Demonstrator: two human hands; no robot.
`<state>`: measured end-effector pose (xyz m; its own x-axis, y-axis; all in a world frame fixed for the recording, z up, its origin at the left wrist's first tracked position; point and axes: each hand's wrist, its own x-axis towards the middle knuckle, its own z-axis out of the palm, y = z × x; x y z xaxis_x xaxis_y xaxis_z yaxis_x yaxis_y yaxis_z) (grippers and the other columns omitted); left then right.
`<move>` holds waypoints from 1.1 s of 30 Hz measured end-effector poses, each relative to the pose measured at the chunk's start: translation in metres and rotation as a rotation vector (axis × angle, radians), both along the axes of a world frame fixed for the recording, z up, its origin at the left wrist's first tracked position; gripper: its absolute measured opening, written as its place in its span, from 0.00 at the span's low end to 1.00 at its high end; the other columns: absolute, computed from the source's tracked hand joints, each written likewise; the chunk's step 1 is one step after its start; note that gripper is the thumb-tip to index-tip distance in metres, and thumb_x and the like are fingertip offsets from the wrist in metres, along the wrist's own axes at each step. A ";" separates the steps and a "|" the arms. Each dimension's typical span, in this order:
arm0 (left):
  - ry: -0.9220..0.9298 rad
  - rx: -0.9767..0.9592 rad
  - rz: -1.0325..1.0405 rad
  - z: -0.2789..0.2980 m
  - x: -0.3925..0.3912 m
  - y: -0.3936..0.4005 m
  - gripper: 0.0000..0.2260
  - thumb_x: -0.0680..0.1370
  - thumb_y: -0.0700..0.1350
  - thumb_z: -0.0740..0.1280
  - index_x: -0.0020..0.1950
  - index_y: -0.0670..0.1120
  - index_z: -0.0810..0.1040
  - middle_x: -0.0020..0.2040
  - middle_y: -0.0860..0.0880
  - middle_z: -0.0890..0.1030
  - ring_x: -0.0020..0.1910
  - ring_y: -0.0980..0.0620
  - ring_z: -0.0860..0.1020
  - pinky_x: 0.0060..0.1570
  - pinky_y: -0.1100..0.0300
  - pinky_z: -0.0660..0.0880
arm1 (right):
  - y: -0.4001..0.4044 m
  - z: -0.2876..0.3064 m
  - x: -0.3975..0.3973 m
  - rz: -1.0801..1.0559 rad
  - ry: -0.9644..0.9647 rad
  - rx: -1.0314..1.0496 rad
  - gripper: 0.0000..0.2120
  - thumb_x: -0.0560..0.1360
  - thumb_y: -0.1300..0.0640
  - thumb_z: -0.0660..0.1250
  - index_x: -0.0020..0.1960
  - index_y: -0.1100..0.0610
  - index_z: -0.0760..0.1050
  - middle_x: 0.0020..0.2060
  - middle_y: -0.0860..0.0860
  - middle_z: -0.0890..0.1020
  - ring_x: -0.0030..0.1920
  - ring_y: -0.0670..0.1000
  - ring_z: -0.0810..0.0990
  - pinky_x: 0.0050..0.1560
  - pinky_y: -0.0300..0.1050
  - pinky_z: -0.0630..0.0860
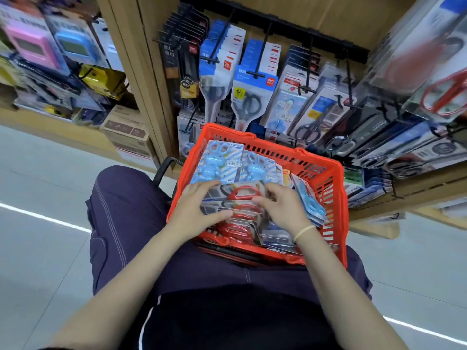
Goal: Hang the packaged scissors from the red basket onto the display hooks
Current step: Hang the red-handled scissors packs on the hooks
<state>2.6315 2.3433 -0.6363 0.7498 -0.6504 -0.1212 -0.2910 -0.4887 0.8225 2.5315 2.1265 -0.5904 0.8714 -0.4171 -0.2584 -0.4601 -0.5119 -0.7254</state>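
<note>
Red basket [328, 178] on lap. Left hand [199, 205] and right hand [280, 205], fingers curled, both grip the red-handled scissors pack [242, 195].

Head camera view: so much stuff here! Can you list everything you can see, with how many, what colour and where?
Basket: one, red, on the person's lap.
Red-handled scissors packs: several, stacked in the basket under both hands.
Blue scissors packs: several, at the basket's far end and right side.
Hanging scissors packs: many, mostly blue-white or black, on black hooks ahead.
Boxes: a few, brown, floor left.
Left hand: on the stack.
Right hand: on the stack.
</note>
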 end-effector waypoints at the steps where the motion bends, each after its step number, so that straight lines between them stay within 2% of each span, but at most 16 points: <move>1: -0.010 -0.026 0.029 0.003 0.001 -0.001 0.38 0.67 0.73 0.68 0.73 0.56 0.72 0.68 0.58 0.73 0.70 0.55 0.67 0.72 0.50 0.67 | -0.006 0.008 0.000 -0.013 -0.035 -0.019 0.21 0.75 0.58 0.75 0.32 0.54 0.64 0.28 0.48 0.67 0.31 0.48 0.64 0.33 0.39 0.62; 3: -0.040 -0.089 0.111 0.013 0.003 -0.006 0.37 0.69 0.71 0.69 0.73 0.53 0.72 0.67 0.57 0.72 0.70 0.52 0.68 0.71 0.50 0.67 | -0.020 0.022 -0.002 -0.036 -0.097 -0.040 0.20 0.74 0.59 0.75 0.32 0.56 0.66 0.28 0.49 0.69 0.32 0.47 0.66 0.37 0.41 0.66; 6: -0.008 -0.187 0.237 0.028 0.009 -0.021 0.38 0.71 0.64 0.75 0.76 0.51 0.67 0.71 0.54 0.70 0.73 0.51 0.67 0.73 0.47 0.67 | -0.040 0.035 -0.008 -0.150 -0.188 0.057 0.15 0.75 0.59 0.75 0.37 0.63 0.71 0.32 0.62 0.78 0.35 0.52 0.74 0.42 0.53 0.74; 8: 0.058 -0.248 0.298 0.037 0.011 -0.033 0.41 0.72 0.60 0.77 0.79 0.51 0.62 0.74 0.52 0.69 0.75 0.53 0.67 0.74 0.48 0.68 | -0.048 0.041 -0.013 -0.255 -0.284 0.171 0.10 0.76 0.61 0.73 0.39 0.61 0.76 0.36 0.60 0.82 0.39 0.49 0.79 0.44 0.48 0.76; 10: 0.165 -0.324 0.351 0.049 0.006 -0.046 0.43 0.71 0.57 0.79 0.79 0.50 0.61 0.74 0.52 0.70 0.72 0.60 0.69 0.71 0.59 0.69 | -0.050 0.046 -0.019 -0.375 -0.378 0.296 0.05 0.77 0.63 0.72 0.43 0.55 0.81 0.42 0.52 0.86 0.45 0.48 0.83 0.51 0.44 0.79; 12: 0.288 -0.383 0.438 0.063 -0.002 -0.060 0.40 0.72 0.50 0.79 0.79 0.49 0.61 0.68 0.53 0.73 0.66 0.66 0.72 0.60 0.72 0.70 | -0.051 0.047 -0.025 -0.476 -0.444 0.403 0.06 0.78 0.62 0.71 0.43 0.54 0.81 0.43 0.51 0.86 0.47 0.50 0.84 0.53 0.46 0.80; 13: 0.383 -0.395 0.489 0.068 -0.006 -0.067 0.41 0.72 0.48 0.79 0.80 0.48 0.60 0.67 0.52 0.73 0.65 0.63 0.73 0.58 0.70 0.71 | -0.049 0.046 -0.028 -0.523 -0.472 0.466 0.06 0.77 0.60 0.71 0.42 0.54 0.80 0.41 0.50 0.86 0.44 0.49 0.83 0.50 0.45 0.79; 15: 0.628 -0.419 0.522 0.075 -0.012 -0.080 0.46 0.71 0.52 0.80 0.82 0.49 0.57 0.65 0.51 0.75 0.66 0.54 0.74 0.63 0.59 0.70 | -0.042 0.047 -0.030 -0.605 -0.527 0.653 0.04 0.75 0.58 0.71 0.43 0.56 0.78 0.36 0.51 0.83 0.38 0.48 0.82 0.44 0.42 0.78; 17: 0.865 -0.495 0.421 0.081 -0.015 -0.091 0.47 0.67 0.56 0.81 0.80 0.47 0.62 0.62 0.52 0.81 0.62 0.51 0.80 0.65 0.52 0.74 | -0.032 0.049 -0.030 -0.645 -0.543 0.834 0.02 0.77 0.60 0.68 0.47 0.59 0.79 0.38 0.51 0.85 0.39 0.48 0.83 0.42 0.42 0.81; 19: 0.984 -0.611 0.306 0.088 -0.018 -0.103 0.33 0.70 0.52 0.80 0.72 0.46 0.73 0.58 0.49 0.86 0.55 0.51 0.85 0.54 0.55 0.81 | -0.021 0.050 -0.029 -0.624 -0.524 0.927 0.06 0.77 0.61 0.67 0.52 0.61 0.80 0.44 0.55 0.87 0.45 0.51 0.85 0.47 0.45 0.83; 20: 0.996 -0.661 0.307 0.094 -0.018 -0.107 0.26 0.72 0.49 0.78 0.68 0.46 0.77 0.56 0.47 0.87 0.53 0.51 0.86 0.49 0.56 0.83 | -0.015 0.051 -0.028 -0.601 -0.508 0.942 0.10 0.77 0.60 0.67 0.56 0.62 0.80 0.49 0.57 0.86 0.48 0.53 0.85 0.50 0.48 0.83; 22: 0.978 -0.724 0.361 0.101 -0.014 -0.112 0.21 0.70 0.44 0.74 0.63 0.47 0.80 0.56 0.45 0.87 0.52 0.49 0.86 0.49 0.54 0.84 | -0.010 0.056 -0.030 -0.520 -0.462 0.934 0.15 0.75 0.58 0.69 0.60 0.62 0.78 0.52 0.58 0.86 0.51 0.55 0.84 0.53 0.50 0.83; 26: 0.907 -0.674 0.260 0.115 -0.001 -0.104 0.22 0.71 0.44 0.74 0.65 0.44 0.80 0.57 0.42 0.86 0.55 0.41 0.85 0.55 0.46 0.83 | -0.024 0.083 -0.038 -0.303 -0.268 0.641 0.20 0.71 0.56 0.76 0.61 0.54 0.76 0.44 0.51 0.87 0.41 0.49 0.85 0.36 0.42 0.80; 27: 0.883 -0.630 0.235 0.117 0.001 -0.103 0.23 0.70 0.45 0.74 0.66 0.43 0.80 0.57 0.41 0.86 0.55 0.41 0.85 0.56 0.45 0.82 | -0.029 0.090 -0.039 -0.272 -0.248 0.583 0.24 0.69 0.53 0.77 0.62 0.52 0.75 0.44 0.50 0.87 0.41 0.49 0.85 0.37 0.47 0.81; 29: 0.831 -0.557 0.178 0.121 0.003 -0.103 0.25 0.68 0.47 0.76 0.65 0.43 0.81 0.55 0.42 0.86 0.55 0.41 0.85 0.59 0.45 0.80 | -0.036 0.103 -0.038 -0.274 -0.277 0.531 0.28 0.67 0.46 0.75 0.64 0.50 0.74 0.48 0.50 0.87 0.47 0.50 0.86 0.49 0.59 0.81; 33: 0.744 -0.503 0.132 0.136 -0.003 -0.120 0.16 0.74 0.43 0.76 0.61 0.46 0.83 0.54 0.44 0.87 0.55 0.42 0.85 0.63 0.42 0.78 | -0.028 0.109 -0.030 -0.244 -0.320 0.519 0.22 0.70 0.45 0.75 0.61 0.43 0.72 0.48 0.41 0.86 0.49 0.43 0.85 0.51 0.50 0.83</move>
